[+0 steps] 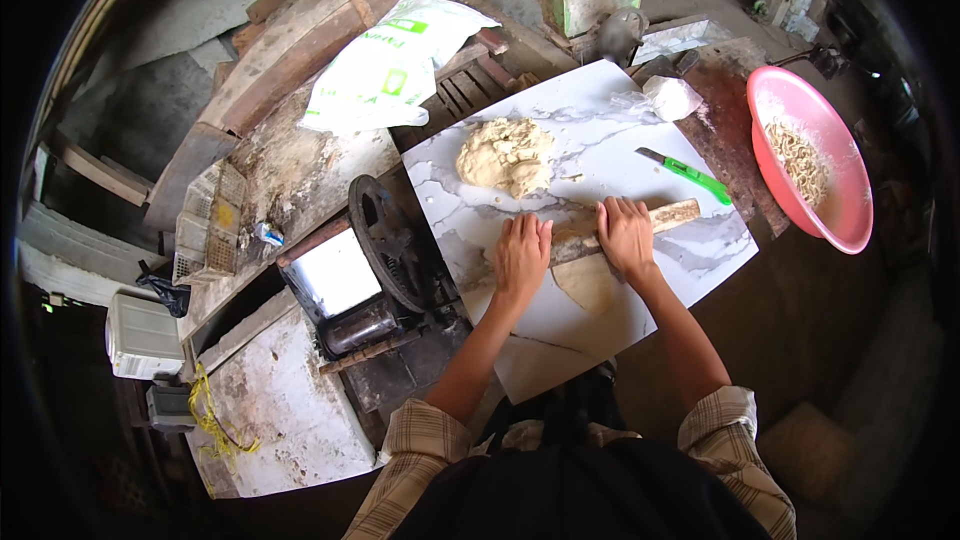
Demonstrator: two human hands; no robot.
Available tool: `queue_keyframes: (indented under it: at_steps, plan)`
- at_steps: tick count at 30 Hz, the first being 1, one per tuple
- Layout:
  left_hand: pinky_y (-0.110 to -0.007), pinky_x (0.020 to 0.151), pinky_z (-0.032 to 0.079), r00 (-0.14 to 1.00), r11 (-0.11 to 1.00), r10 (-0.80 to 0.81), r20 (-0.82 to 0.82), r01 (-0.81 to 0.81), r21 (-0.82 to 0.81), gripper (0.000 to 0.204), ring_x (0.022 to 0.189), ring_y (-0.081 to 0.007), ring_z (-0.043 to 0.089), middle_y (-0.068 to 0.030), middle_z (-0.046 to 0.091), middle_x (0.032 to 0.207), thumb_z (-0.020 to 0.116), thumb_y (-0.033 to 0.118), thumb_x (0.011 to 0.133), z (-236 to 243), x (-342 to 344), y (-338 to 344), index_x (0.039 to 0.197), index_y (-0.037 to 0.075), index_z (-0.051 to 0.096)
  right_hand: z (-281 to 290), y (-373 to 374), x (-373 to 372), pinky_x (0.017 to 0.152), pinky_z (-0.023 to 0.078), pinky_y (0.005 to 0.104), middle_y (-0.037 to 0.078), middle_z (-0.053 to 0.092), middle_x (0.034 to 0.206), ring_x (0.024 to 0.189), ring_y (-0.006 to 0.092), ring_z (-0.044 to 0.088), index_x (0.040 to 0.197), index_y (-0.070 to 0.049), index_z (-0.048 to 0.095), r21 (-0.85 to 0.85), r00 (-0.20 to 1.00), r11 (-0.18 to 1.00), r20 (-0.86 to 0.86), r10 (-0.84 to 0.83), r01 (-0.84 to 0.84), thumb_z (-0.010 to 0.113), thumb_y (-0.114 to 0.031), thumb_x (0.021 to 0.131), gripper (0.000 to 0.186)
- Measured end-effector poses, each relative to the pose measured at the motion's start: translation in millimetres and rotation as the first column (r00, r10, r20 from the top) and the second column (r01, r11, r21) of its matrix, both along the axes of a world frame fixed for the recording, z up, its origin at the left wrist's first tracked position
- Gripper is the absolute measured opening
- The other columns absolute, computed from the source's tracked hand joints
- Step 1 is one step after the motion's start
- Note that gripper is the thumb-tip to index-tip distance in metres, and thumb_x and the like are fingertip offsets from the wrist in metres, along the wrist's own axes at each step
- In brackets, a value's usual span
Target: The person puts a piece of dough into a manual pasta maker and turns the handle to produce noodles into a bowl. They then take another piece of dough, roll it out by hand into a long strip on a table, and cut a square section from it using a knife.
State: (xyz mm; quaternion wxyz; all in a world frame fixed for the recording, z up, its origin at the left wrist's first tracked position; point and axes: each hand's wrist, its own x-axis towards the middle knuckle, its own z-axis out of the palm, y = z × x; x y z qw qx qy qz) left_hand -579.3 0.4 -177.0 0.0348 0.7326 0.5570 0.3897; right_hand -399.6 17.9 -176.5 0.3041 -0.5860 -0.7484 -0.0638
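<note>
A wooden rolling pin lies slantwise across the marble-patterned board, with both hands on it. My left hand is closed over its left part, hiding that end. Further right, my right hand grips it with the fingers together, and the pin's right end sticks out past the knuckles. Under and just below the pin is a thin flattened piece of dough. Beyond my left hand sits a lumpy mound of pale dough. A green box cutter with its blade out lies beyond my right hand.
A pink basin with cut dough strips stands at the right. Left of the board is a machine with a black handwheel. A white sack, a plastic basket and a white powder bag lie around.
</note>
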Motion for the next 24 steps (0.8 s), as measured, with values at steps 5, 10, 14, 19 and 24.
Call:
queue_keyframes:
  at_steps: [5, 10, 14, 19, 24]
  plan:
    - [-0.046, 0.061, 0.045, 0.998, 0.945, 0.048, 0.031, -0.036, -0.324, 0.033, 0.068, -0.0373, 0.058, -0.0179, 0.060, 0.074, 0.048, 0.028, 0.094, 7.1, 8.0, 25.3, 0.076, 0.001, 0.054, 0.5, 21.6, -5.1, 0.077, 0.040, 0.0423, 0.009, 0.062, 0.087, 0.093, 0.0262, 0.053, 0.080, -0.005, 0.067, -0.148, 0.985, 0.974, 0.045, -0.167, 0.172, 0.047, -0.033, 0.093, 0.037]
    - [-0.044, 0.059, 0.048, 0.996, 0.980, 0.086, -0.003, -0.085, -0.177, 0.035, 0.063, -0.0348, 0.060, -0.0155, 0.060, 0.069, 0.047, 0.030, 0.095, -0.6, 9.6, 47.8, 0.078, 0.002, 0.059, 2.6, 37.6, -12.0, 0.090, 0.034, 0.0457, 0.009, 0.060, 0.105, 0.107, 0.0241, 0.048, 0.092, -0.005, 0.067, -0.181, 0.975, 0.961, 0.114, -0.191, 0.210, 0.041, -0.041, 0.095, 0.045]
    - [-0.045, 0.061, 0.048, 0.991, 0.980, 0.035, -0.127, -0.059, -0.190, 0.034, 0.066, -0.0353, 0.061, -0.0166, 0.062, 0.073, 0.042, 0.028, 0.097, -19.5, 9.2, 17.7, 0.080, 0.004, 0.059, -11.1, 10.2, -7.8, 0.104, 0.024, 0.0522, 0.010, 0.052, 0.126, 0.131, 0.0261, 0.033, 0.109, -0.007, 0.060, -0.175, 0.981, 0.974, 0.152, -0.116, 0.143, 0.038, -0.040, 0.096, 0.043]
    - [-0.041, 0.063, 0.049, 0.976, 0.983, 0.032, -0.215, -0.069, -0.168, 0.022, 0.079, -0.0296, 0.059, -0.0147, 0.058, 0.082, 0.046, 0.024, 0.094, -10.6, 17.7, -9.0, 0.089, 0.004, 0.054, -2.6, -14.5, -1.2, 0.110, 0.014, 0.0561, 0.010, 0.042, 0.140, 0.141, 0.0273, 0.018, 0.118, -0.007, 0.057, -0.120, 0.986, 0.988, 0.148, -0.075, 0.093, 0.037, -0.040, 0.097, 0.044]
    - [-0.043, 0.069, 0.047, 0.990, 0.987, 0.091, -0.104, -0.104, -0.126, 0.024, 0.078, -0.0336, 0.056, -0.0161, 0.056, 0.080, 0.047, 0.023, 0.094, -2.5, 14.4, 41.6, 0.087, 0.001, 0.050, 0.1, 37.7, -9.9, 0.111, 0.013, 0.0545, 0.010, 0.038, 0.143, 0.140, 0.0282, 0.019, 0.126, -0.006, 0.052, -0.146, 0.978, 0.977, 0.161, -0.130, 0.154, 0.033, -0.042, 0.097, 0.049]
